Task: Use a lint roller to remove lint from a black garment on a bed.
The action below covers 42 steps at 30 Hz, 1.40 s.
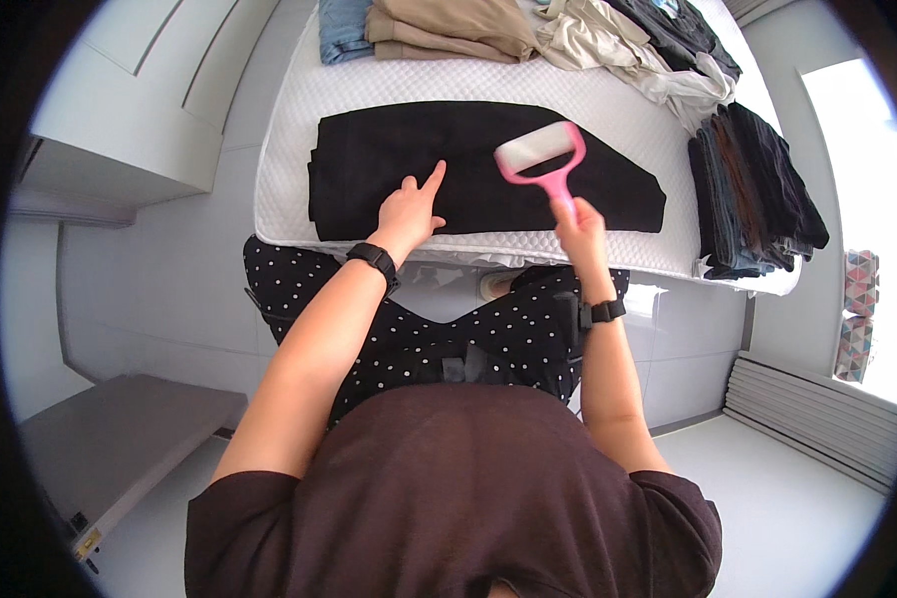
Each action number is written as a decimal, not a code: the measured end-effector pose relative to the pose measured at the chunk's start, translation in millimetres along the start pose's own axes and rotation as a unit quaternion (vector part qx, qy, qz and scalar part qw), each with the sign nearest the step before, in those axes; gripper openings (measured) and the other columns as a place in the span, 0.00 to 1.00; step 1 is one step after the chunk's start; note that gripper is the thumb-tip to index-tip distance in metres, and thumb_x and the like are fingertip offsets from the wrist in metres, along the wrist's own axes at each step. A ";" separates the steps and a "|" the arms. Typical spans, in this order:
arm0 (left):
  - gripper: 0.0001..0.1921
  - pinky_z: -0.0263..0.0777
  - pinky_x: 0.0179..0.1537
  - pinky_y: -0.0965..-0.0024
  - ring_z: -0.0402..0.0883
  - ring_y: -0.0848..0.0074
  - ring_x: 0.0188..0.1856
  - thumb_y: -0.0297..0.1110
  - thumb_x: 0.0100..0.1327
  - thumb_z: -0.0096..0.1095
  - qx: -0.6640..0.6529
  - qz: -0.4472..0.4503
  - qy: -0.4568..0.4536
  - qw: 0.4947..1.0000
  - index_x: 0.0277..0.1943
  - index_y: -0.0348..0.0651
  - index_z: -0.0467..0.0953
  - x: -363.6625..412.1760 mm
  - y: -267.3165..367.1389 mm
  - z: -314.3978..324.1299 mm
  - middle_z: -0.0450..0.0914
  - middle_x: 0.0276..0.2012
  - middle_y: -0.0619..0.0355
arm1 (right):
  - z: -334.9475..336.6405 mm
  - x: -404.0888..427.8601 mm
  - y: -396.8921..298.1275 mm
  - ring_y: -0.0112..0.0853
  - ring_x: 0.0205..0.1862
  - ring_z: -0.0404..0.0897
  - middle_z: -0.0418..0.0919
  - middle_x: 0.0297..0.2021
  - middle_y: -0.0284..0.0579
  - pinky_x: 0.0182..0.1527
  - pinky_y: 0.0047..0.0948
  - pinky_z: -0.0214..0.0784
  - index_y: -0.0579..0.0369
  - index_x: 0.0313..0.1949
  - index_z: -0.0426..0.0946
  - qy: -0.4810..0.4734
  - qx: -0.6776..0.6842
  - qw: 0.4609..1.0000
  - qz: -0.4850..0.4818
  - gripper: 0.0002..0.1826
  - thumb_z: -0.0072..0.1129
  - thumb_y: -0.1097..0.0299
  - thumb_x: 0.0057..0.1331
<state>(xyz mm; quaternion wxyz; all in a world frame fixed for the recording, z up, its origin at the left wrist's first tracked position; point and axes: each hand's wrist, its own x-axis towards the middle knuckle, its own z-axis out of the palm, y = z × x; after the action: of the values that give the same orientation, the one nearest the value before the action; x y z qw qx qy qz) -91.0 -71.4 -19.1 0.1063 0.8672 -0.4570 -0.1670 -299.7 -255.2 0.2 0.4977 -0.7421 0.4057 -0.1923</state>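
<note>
Folded black trousers (486, 164) lie flat across the near part of a white quilted mattress (291, 187). My left hand (410, 211) rests on the trousers left of their middle, fingers apart, holding nothing. In my right hand (579, 224) is the handle of a pink lint roller (542, 153) with a white roll. The roller is over the right part of the trousers; whether it touches the cloth I cannot tell.
Tan trousers (448, 30), blue jeans (342, 30) and cream crumpled clothing (605, 37) lie along the mattress's far side. Folded dark garments (755, 187) stand stacked at the right. A white cabinet (157, 90) is at the left, a grey bench-like piece (127, 441) below it.
</note>
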 end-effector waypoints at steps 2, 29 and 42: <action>0.51 0.76 0.38 0.59 0.80 0.54 0.38 0.38 0.49 0.74 -0.001 -0.005 -0.012 1.000 0.72 0.60 0.47 0.3 1.3 -2.5 0.72 0.41 0.43 | 5.7 -7.8 -4.5 0.25 0.19 0.64 0.68 0.15 0.40 0.23 0.32 0.58 0.60 0.23 0.70 -0.042 -0.080 0.995 -0.032 0.21 0.61 0.55 0.63; 0.18 0.70 0.28 0.76 0.79 0.77 0.30 0.20 0.61 0.53 -0.660 -0.252 0.092 0.701 0.56 0.32 0.68 -91.4 -152.1 37.1 0.79 0.42 0.53 | 150.4 -84.6 -103.3 0.16 0.12 0.60 0.67 0.16 0.30 0.13 0.17 0.48 0.51 0.38 0.69 -0.380 0.174 0.896 0.147 0.10 0.46 0.59 0.72; 0.11 0.69 0.25 0.77 0.82 0.72 0.26 0.17 0.58 0.47 -0.742 -0.214 0.056 0.633 0.40 0.37 0.76 -94.8 -154.6 21.1 0.79 0.31 0.59 | 243.0 -49.0 -127.3 0.21 0.10 0.61 0.68 0.15 0.36 0.11 0.21 0.48 0.59 0.36 0.70 -0.225 0.279 0.912 0.199 0.15 0.50 0.58 0.70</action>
<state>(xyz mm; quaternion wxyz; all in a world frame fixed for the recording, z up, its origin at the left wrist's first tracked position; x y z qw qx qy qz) -32.1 92.9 -72.5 0.7007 0.5770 0.0263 -0.4189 -109.2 -52.4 15.2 0.7903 -0.5010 0.3519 -0.0223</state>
